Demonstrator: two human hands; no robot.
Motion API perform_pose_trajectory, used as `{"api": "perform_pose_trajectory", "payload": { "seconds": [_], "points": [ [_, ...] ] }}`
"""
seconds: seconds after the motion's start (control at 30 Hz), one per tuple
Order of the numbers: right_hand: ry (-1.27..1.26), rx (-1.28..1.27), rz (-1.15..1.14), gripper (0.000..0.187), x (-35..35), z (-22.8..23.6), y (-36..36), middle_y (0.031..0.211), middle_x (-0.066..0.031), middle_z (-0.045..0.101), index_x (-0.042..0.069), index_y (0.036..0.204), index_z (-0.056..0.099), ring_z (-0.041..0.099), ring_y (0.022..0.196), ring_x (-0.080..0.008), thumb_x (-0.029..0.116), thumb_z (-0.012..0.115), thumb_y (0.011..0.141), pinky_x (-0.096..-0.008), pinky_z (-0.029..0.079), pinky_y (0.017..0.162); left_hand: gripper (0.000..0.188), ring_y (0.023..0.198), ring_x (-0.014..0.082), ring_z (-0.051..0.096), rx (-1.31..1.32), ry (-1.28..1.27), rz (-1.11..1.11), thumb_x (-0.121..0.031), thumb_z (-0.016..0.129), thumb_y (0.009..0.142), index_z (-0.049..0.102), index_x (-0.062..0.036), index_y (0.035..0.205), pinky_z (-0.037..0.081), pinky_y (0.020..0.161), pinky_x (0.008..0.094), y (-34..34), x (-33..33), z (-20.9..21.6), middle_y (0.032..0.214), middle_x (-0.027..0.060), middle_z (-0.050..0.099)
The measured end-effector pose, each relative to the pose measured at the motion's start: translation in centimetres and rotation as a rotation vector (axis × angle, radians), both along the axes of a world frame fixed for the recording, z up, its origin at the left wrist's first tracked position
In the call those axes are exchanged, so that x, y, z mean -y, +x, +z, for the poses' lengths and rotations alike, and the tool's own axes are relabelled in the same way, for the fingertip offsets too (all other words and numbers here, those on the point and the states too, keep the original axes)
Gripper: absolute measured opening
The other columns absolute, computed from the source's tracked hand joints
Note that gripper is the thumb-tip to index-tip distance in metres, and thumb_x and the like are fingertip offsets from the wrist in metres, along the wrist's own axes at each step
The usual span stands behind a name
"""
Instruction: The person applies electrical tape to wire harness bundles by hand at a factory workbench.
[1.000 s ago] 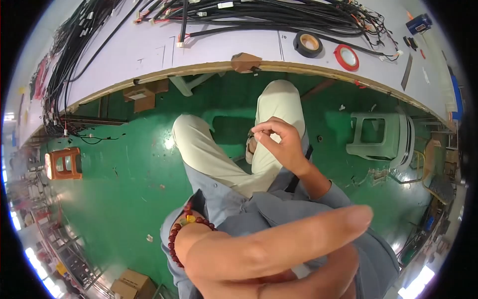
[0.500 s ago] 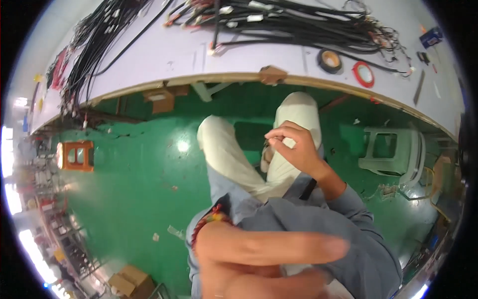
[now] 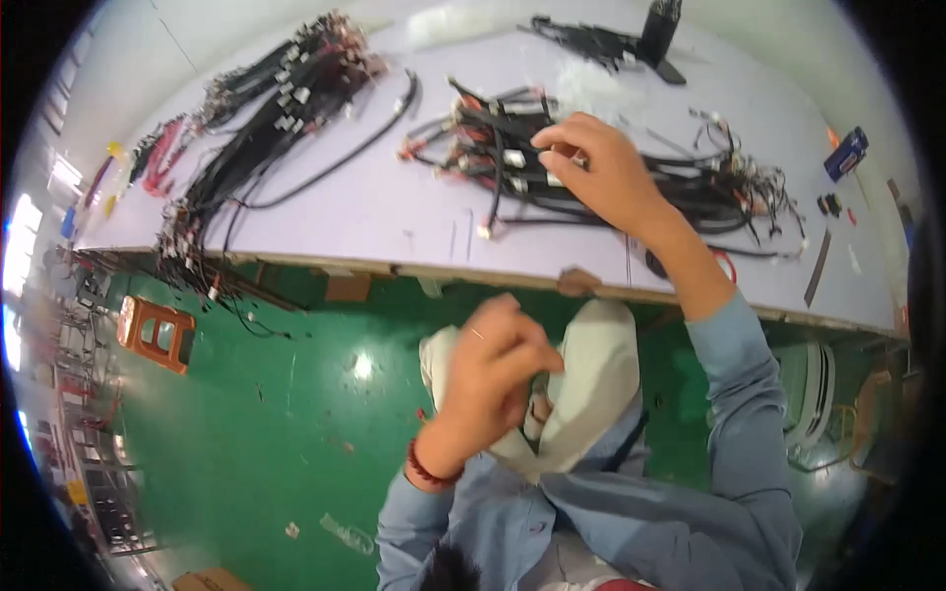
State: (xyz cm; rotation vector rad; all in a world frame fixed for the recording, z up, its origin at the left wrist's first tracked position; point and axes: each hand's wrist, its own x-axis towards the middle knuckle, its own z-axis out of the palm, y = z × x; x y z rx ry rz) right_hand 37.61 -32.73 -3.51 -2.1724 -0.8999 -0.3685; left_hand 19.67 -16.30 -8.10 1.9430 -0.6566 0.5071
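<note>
My right hand [image 3: 613, 177] reaches over the middle of a thick bundle of black wire harnesses [image 3: 680, 187] with white tags and connectors. Its thumb and fingers are bent with a gap between them, and no object shows in it. Whether it touches the cables, I cannot tell. My left hand [image 3: 483, 389], with a dark red bracelet [image 3: 432, 465] on the wrist, is in the air above my lap, short of the table edge. Its fingers are loosely bent and apart, slightly blurred, and nothing shows in them.
A second harness pile [image 3: 286, 118] lies on the white table [image 3: 345, 222], its ends hanging over the front edge. Further back are more black cables [image 3: 581, 39] beside a black holder [image 3: 658, 34]. A blue box [image 3: 845, 155] is far right. An orange stool [image 3: 158, 335] stands on the floor.
My right hand has risen from above my knee and moved out over the harness bundle. My left hand has moved forward from close to the camera. The view has tilted up toward the table.
</note>
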Motion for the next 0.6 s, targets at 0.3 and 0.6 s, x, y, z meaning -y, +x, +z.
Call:
{"api": "perform_pose_trajectory", "payload": {
  "seconds": [0.3,0.6],
  "points": [
    [-0.386,0.292,-0.183,0.021,-3.5,0.1,6.8,0.096,-0.0116,0.058,0.007,0.098,0.062,0.060,0.084,-0.0326,0.019,0.062,0.081,-0.0407,0.049,0.072,0.023,0.093,0.0210,0.058,-0.374,-0.160,-0.095,0.008,0.050,0.084,0.060,-0.0028,0.101,0.043,0.092,0.0292,1.7,-2.8,-2.6,0.100,0.0097,0.058],
    [-0.232,0.550,0.260,0.036,4.0,1.5,-7.8,0.083,-0.0071,0.061,0.008,0.107,0.062,0.059,0.069,-0.0253,0.013,0.068,0.072,-0.0344,0.047,0.058,0.044,0.083,0.0183,0.060,-0.248,-0.686,-0.112,-0.037,0.033,0.101,0.046,0.0018,0.117,0.051,0.068,0.0276,5.5,2.1,1.5,0.118,0.0195,0.056]
  ]
}}
